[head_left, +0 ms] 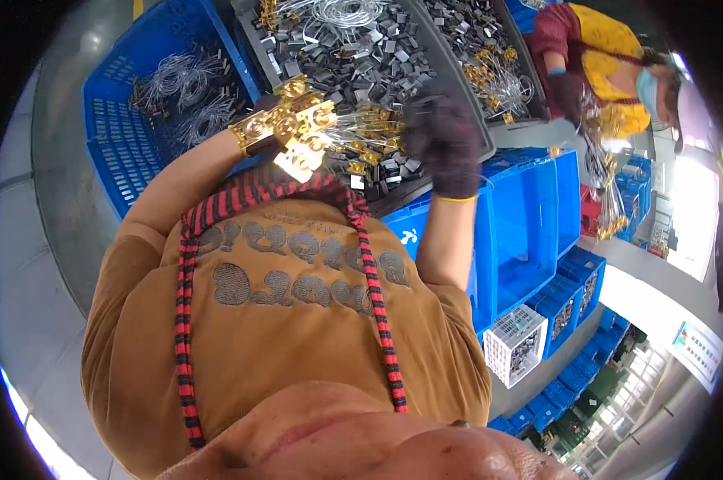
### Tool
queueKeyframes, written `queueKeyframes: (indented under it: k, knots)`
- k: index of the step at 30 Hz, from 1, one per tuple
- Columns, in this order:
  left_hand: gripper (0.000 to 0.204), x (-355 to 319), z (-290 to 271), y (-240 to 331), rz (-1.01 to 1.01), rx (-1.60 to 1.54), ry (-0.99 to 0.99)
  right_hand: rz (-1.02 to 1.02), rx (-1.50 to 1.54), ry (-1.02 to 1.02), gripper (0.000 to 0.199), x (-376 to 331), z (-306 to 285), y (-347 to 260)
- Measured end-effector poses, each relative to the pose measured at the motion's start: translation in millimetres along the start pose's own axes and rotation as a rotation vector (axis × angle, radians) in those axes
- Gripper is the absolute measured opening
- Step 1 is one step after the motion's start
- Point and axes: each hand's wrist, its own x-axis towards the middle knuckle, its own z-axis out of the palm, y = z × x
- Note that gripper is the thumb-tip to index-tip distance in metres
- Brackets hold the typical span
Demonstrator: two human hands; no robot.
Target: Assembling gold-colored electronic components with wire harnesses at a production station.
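- The left hand [277, 120] is mostly hidden behind a bunch of shiny gold metal tags on thin silver wires [301, 128]; a wide gold bangle [249, 132] sits on that wrist
- The fingers seem closed round the bunch, but they are hidden, so I cannot tell how tight the hold is
- The bunch hangs over the near edge of the big grey tray full of small dark grey metal blocks [353, 56], likely so that bits which drop fall back in
- The right hand [445, 140] wears a dark knitted glove with a yellow cuff
- It is curled shut, just beside the wire ends of the bunch; I think it pinches some wires, though blur hides the fingertips
- Both arms are lifted up in front of the brown shirt with red and black striped trim [289, 320], which keeps the long wires from getting tangled
- A blue plastic basket with loose silver wire bundles [161, 96] stands just left of the tray, close for the left arm
- A deep blue plastic bin [529, 232] sits low on the right, with room above it
- A second grey tray [481, 48] lies further right, where another person in a yellow and red top [601, 56] works well apart
- The trays' edges hem in the front; the most open room is low and to the right
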Motion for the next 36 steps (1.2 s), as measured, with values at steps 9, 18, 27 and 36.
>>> queueKeyframes:
  k: [9,18,27,36]
  knots:
    - [0.052,24.8,14.9,12.4,0.094,0.695,0.502,0.167,-0.487,-0.028,0.027,7.2,66.8,21.1]
    - [0.048,39.7,72.3,10.1,0.285,0.223,0.173,-0.088,-0.684,-0.152,0.038,-12.3,77.1,29.0]
    - [0.042,53.7,148.4,8.7,0.252,0.806,0.331,-0.528,-1.045,-0.655,0.039,21.9,97.1,25.2]
    - [0.042,-42.7,25.8,13.1,0.025,0.256,0.434,-0.424,-0.625,0.338,0.017,-4.3,39.0,55.4]
